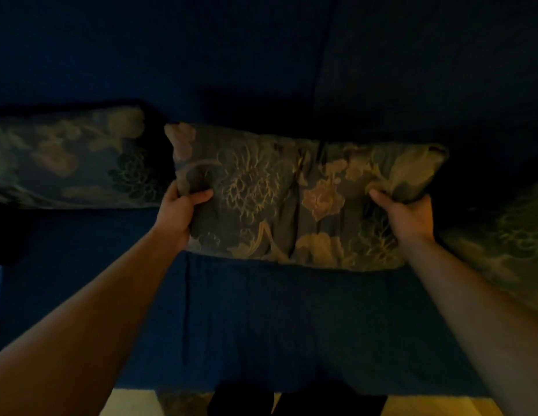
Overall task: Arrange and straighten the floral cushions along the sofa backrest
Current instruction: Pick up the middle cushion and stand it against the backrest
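A floral cushion with gold and green flowers stands in the middle of the dark blue sofa, leaning toward the backrest. My left hand grips its left edge, thumb on the front. My right hand grips its right edge below the folded upper corner. A second floral cushion rests against the backrest at the left. A third floral cushion shows partly at the right edge, behind my right forearm.
The blue seat stretches in front of the cushions, with a seam left of centre. Below its front edge lie pale floor and my dark legs. The room is dim.
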